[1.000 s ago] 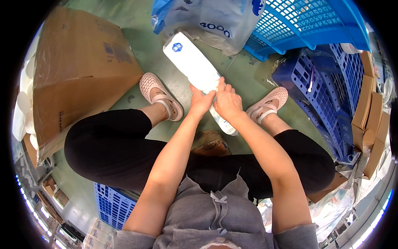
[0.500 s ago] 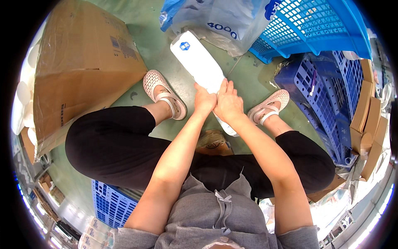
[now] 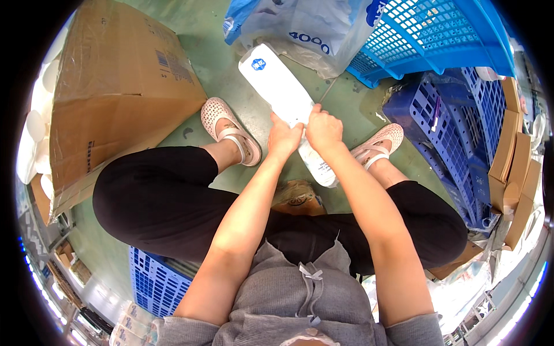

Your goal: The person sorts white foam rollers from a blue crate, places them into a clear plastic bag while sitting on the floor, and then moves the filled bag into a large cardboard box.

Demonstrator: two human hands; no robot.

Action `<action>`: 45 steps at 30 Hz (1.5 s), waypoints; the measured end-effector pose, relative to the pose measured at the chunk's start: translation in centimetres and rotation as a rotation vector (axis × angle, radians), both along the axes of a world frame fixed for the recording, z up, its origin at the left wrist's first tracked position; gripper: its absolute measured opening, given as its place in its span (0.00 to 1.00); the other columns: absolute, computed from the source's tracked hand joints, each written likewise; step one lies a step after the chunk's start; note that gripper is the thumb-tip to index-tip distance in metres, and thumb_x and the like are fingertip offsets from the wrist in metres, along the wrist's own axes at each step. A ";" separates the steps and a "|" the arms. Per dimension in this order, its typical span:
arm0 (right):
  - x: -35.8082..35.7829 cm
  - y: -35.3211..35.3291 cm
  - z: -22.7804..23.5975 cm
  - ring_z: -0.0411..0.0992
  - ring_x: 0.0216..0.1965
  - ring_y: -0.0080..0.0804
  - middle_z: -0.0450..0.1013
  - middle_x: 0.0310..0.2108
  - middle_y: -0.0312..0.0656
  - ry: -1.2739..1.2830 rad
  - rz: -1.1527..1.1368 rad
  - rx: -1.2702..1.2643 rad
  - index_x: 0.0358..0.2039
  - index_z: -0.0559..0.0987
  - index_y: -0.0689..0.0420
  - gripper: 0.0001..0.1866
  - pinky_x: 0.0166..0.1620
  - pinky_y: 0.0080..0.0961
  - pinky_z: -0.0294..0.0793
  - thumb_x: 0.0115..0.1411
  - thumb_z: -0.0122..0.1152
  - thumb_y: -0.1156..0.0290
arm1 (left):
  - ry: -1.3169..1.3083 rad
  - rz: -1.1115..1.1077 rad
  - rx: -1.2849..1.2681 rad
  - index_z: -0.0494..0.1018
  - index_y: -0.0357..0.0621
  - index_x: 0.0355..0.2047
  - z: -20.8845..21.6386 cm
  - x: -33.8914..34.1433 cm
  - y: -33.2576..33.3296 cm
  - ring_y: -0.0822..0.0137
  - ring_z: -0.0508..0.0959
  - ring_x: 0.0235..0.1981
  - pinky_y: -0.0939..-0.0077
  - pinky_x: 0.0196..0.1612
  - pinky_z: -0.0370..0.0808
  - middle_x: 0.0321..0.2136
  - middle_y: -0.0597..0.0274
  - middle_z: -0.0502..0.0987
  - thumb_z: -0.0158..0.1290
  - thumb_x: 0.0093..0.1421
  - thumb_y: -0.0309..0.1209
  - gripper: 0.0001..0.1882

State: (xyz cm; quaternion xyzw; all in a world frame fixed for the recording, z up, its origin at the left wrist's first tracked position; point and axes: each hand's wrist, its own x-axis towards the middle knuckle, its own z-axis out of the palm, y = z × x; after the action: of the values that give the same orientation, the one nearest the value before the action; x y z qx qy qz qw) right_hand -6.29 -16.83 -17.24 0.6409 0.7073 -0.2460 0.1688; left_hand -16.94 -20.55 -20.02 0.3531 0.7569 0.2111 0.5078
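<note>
A long white package (image 3: 278, 81) with a blue emblem near its far end lies slanted between my feet, its far end away from me. Its narrower near part, which looks like wrapping film with small print, runs down under my hands towards my right knee. My left hand (image 3: 284, 137) is closed on the package's left side at about its middle. Right beside it, my right hand (image 3: 324, 130) is closed on the right side, thumb pointing forward. What the package holds is hidden.
A large cardboard box (image 3: 118, 98) stands on the left. Ahead lies a printed plastic bag (image 3: 306, 34) beside a light-blue crate (image 3: 430, 34). Dark-blue crates (image 3: 444, 132) and cardboard pieces (image 3: 508, 161) are at the right; another blue crate (image 3: 156, 282) sits behind my left leg.
My right hand has changed its grip, its fingers now curled tighter and slightly further right. More of the package's near end shows below the hands.
</note>
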 end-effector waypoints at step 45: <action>11.0 -1.9 -1.5 0.73 0.44 0.48 0.75 0.40 0.52 0.061 -0.163 -0.181 0.43 0.76 0.58 0.20 0.47 0.40 0.70 0.48 0.51 0.68 | 0.086 -0.064 -0.012 0.72 0.34 0.43 -4.0 -4.1 -0.7 0.51 0.75 0.45 0.61 0.48 0.70 0.38 0.40 0.76 0.48 0.47 0.26 0.20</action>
State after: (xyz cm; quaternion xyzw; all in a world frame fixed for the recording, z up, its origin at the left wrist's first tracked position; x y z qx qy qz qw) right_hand 4.68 -18.74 -18.71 0.6706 0.6327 -0.3409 0.1838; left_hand -21.00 -21.27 -24.04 0.3827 0.7677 0.1751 0.4833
